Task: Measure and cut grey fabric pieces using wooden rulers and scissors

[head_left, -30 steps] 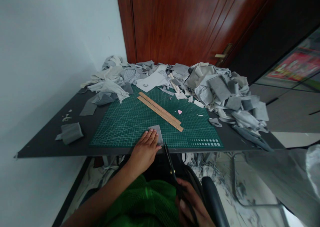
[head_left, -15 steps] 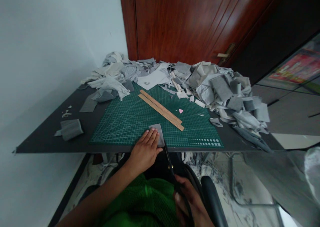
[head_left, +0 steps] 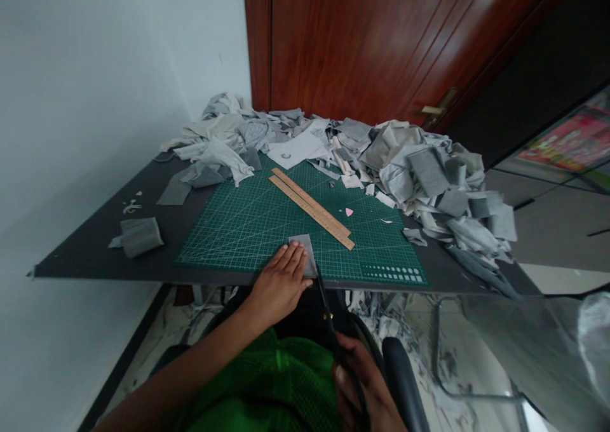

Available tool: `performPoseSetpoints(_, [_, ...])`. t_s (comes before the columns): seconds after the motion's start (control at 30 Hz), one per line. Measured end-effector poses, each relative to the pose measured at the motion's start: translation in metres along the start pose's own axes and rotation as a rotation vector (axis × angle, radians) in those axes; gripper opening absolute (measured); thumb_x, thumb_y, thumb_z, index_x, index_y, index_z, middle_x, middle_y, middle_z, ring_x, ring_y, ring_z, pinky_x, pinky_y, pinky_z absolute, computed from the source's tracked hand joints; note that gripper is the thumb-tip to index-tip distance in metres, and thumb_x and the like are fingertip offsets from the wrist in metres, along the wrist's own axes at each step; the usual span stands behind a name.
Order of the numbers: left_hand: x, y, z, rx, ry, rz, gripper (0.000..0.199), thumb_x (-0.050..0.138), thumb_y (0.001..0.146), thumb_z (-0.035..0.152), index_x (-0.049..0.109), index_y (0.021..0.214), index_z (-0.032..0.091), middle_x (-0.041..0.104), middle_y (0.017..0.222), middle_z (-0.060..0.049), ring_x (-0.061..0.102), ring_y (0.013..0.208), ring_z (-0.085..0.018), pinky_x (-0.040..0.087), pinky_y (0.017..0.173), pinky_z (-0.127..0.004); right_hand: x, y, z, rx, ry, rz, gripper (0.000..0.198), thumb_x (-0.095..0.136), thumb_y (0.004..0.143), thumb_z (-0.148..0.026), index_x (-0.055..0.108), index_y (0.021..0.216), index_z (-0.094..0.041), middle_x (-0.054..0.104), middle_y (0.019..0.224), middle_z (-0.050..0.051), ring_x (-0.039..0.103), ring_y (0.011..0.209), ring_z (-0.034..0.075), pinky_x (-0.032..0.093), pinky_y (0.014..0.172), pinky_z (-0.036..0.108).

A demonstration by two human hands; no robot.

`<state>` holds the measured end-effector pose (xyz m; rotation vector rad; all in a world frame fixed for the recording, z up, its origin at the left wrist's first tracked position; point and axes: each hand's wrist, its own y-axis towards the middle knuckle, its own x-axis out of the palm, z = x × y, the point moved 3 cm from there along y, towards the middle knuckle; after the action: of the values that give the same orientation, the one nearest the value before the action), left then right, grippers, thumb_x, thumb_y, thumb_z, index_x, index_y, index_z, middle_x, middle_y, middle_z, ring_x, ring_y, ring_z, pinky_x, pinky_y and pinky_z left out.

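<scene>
My left hand [head_left: 280, 286] lies flat with its fingers stretched out, pressing a small grey fabric piece [head_left: 309, 258] onto the front edge of the green cutting mat [head_left: 229, 232]. Below the table edge, my right hand [head_left: 365, 381] is wrapped round the handles of black scissors [head_left: 326, 314]. Their blades point up and away from me, the tip at the right edge of the fabric piece. Whether the tip touches the cloth I cannot tell. Two wooden rulers [head_left: 312, 208] lie side by side, slanting across the mat beyond my left hand.
Grey and white cloth scraps are heaped at the back left [head_left: 216, 143] and back right [head_left: 405, 159]. A folded grey cloth [head_left: 142, 236] sits on the dark table at the left. A pink scrap [head_left: 349, 212] lies on the mat. A chair armrest [head_left: 403, 378] is beside my right hand.
The view has tilted and shifted slightly. My left hand still presses the fabric piece, and the scissors remain at its right edge with almost no movement.
</scene>
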<state>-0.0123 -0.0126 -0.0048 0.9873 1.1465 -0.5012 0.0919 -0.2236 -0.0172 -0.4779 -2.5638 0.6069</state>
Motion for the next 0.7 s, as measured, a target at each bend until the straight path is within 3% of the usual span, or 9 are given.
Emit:
performPoseSetpoints(0.2, [-0.0001,-0.0001,-0.0001,-0.001,-0.013,0.008,0.053,0.047,0.104,0.038,0.056,0.142,0.002,0.053,0.15,-0.023,0.045,0.145,-0.033,0.032,0.124,-0.049,0.0018,0.0009,-0.0025,0.014,-0.041,0.07,0.065,0.082,0.078,-0.061,0.058,0.128,-0.027,0.042,0.057,-0.012,0.03,0.041,0.004,0.025,0.041,0.016])
performPoseSetpoints(0.37, [-0.0001,-0.0005,0.0001,0.005,-0.018,0.012,0.053,0.048,0.104,0.038,0.056,0.142,0.002,0.053,0.15,-0.023,0.045,0.145,-0.033,0.031,0.124,-0.049,0.0027,-0.0004,-0.0024,-0.038,-0.015,0.078,0.063,0.084,0.076,-0.058,0.061,0.126,-0.028,0.061,0.074,-0.004,0.044,0.047,0.008,0.035,0.046,0.019])
performPoseSetpoints(0.43, [-0.0001,-0.0006,0.0004,-0.001,-0.021,0.016,0.054,0.048,0.103,0.038,0.056,0.142,0.001,0.053,0.151,-0.023,0.045,0.145,-0.033,0.031,0.124,-0.049,0.0032,-0.0015,-0.0026,-0.035,-0.051,0.092,0.064,0.083,0.076,-0.059,0.061,0.127,-0.028,0.063,0.078,-0.003,0.042,0.046,0.007,0.032,0.043,0.018])
performPoseSetpoints(0.6, [0.0003,-0.0001,0.0015,-0.002,-0.002,-0.003,0.055,0.046,0.104,0.04,0.056,0.141,0.001,0.052,0.152,-0.023,0.045,0.145,-0.034,0.031,0.124,-0.049,0.0038,-0.0026,-0.0029,-0.041,-0.14,0.112,0.066,0.081,0.077,-0.063,0.061,0.129,-0.027,0.052,0.063,-0.007,0.034,0.041,0.006,0.029,0.04,0.018])
performPoseSetpoints(0.7, [0.0006,0.0002,0.0018,-0.009,0.0,-0.005,0.056,0.046,0.104,0.04,0.055,0.142,0.0,0.052,0.152,-0.023,0.045,0.145,-0.034,0.031,0.124,-0.049,0.0025,-0.0019,-0.0006,-0.06,-0.161,0.111,0.064,0.079,0.078,-0.063,0.062,0.129,-0.028,0.056,0.066,-0.005,0.033,0.04,0.006,0.027,0.039,0.019])
